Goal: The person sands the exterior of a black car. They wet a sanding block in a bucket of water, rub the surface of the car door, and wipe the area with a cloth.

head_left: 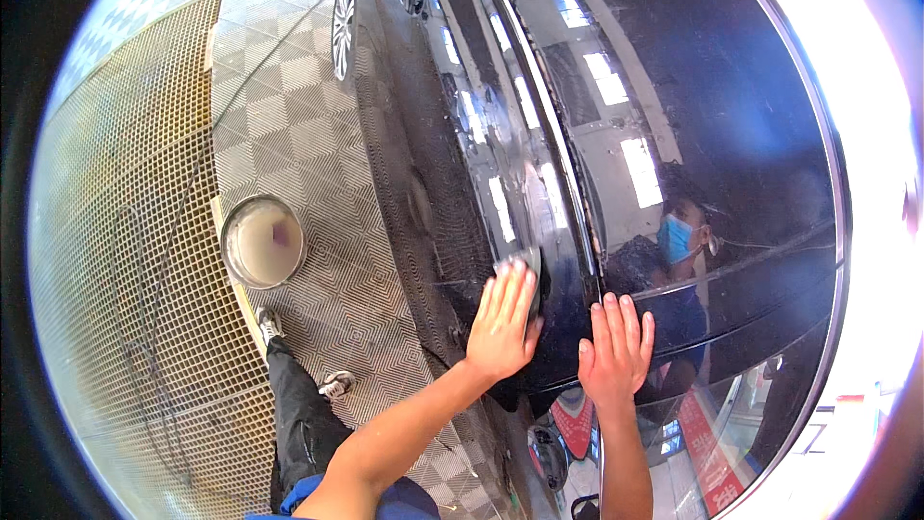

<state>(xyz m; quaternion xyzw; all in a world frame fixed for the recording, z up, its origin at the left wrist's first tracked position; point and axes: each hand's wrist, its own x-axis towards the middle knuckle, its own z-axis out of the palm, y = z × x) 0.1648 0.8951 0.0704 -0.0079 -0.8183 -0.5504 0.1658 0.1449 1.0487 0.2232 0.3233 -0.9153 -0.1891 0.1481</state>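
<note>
While hands (502,327) (618,351) touch the car (553,183), a bucket (267,284) stands nearby

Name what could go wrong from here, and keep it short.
One shoe stands close to the bucket, so a careless step might tip it and spill the cloudy liquid. The left hand lies on the glossy dark car; any grit trapped under it could scratch the surface.

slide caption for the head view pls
Left hand and right hand on a glossy black car, bucket on the patterned floor.
</note>
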